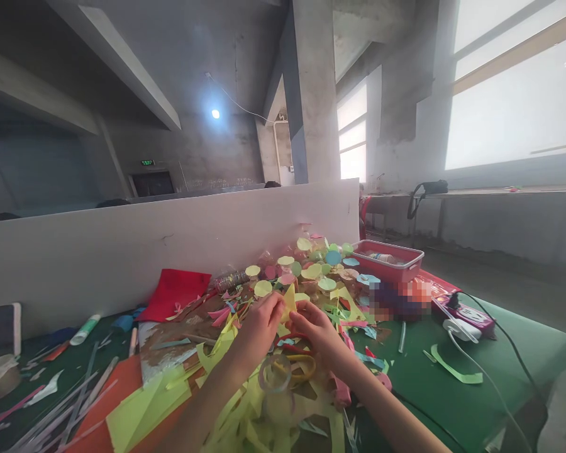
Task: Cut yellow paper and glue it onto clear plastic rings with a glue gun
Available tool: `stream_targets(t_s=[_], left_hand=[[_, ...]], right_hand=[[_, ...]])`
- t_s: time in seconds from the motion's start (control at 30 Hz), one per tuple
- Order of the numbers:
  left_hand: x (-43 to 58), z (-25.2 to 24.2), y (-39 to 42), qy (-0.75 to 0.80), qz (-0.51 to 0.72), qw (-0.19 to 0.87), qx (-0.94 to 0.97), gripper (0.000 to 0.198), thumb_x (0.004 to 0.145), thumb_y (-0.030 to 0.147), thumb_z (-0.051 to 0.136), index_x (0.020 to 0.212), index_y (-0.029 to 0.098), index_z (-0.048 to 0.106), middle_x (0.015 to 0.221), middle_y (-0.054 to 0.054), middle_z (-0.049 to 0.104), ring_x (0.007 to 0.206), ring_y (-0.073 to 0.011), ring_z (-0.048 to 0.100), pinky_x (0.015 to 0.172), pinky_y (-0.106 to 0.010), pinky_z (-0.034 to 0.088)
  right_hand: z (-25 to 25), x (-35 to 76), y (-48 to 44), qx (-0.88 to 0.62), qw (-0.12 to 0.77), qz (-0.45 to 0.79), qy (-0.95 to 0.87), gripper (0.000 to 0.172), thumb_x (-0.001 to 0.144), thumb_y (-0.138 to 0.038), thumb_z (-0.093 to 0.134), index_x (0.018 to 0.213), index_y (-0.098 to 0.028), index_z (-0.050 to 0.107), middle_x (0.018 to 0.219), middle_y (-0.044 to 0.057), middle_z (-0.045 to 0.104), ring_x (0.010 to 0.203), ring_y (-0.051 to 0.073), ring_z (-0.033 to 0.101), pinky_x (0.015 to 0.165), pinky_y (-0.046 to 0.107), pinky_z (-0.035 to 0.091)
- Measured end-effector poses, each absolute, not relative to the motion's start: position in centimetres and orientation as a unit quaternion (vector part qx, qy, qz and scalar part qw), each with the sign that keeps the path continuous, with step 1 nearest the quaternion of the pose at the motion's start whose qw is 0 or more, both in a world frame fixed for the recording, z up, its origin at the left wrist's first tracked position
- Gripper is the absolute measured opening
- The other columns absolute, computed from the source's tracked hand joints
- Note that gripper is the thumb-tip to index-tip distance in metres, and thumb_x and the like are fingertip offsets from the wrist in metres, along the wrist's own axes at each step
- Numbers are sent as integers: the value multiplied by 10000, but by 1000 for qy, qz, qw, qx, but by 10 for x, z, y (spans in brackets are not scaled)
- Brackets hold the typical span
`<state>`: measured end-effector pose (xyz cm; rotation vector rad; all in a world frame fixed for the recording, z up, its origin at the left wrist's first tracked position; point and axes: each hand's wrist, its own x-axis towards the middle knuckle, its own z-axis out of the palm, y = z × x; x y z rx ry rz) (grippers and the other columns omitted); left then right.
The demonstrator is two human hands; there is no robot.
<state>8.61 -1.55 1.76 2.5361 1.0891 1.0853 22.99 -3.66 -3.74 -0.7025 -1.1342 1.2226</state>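
Note:
Both hands meet over the middle of the table, pinching a small folded piece of yellow paper that stands up to a point. My left hand grips it from the left, fingers closed. On the other side my right hand has its thumb and fingers closed at the paper's lower right edge. Just beyond are many scalloped paper discs in yellow, pink, green and blue, such as a yellow disc. Below the hands lie a yellow loop-shaped thing, a clear round plastic piece and yellow paper scraps.
A white board stands behind the table. At right are a red plastic basket and a purple box with a white plug and cables. Red paper, a glue stick, a phone and thin strips lie left.

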Motion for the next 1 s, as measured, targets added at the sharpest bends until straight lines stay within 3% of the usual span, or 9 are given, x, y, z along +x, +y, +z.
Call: stream_targets(t_s=[0.13,0.3,0.67,0.87,1.0], left_hand=[[89,18,-19,362,355,93,857,221,938,280,341,774,226,481,763,0,569,722,-168,556,683,-276,421],[89,20,-20,369,352,100,855,239,938,317,344,763,221,476,743,7,557,707,-163,543,678,-271,411],[77,27,-16,411,273,267,828,203,785,398,608,881,221,582,743,50,581,702,-144,508,615,-219,376],[77,26,-12,391,291,324,811,202,779,398,615,833,205,598,713,48,560,658,-131,476,604,-220,367],[72,35,-13,398,284,305,817,201,787,399,604,830,206,640,685,50,571,606,-121,460,576,-225,350]], right_hand=[[-40,231,-35,-333,598,485,-544,434,751,-601,662,696,-184,553,631,-27,548,597,120,484,553,231,387],[-42,232,-33,-352,609,437,-561,440,778,-590,639,647,-184,532,601,-23,562,557,108,449,545,233,361],[-31,236,-42,-368,616,428,-549,449,741,-605,663,617,-197,521,571,-33,549,542,118,462,532,235,378],[-32,236,-40,-369,620,403,-563,423,768,-571,649,623,-188,543,590,-19,571,569,124,475,563,238,381],[-34,236,-38,-378,624,389,-563,410,791,-558,628,646,-179,576,618,-5,606,576,125,476,577,243,371]])
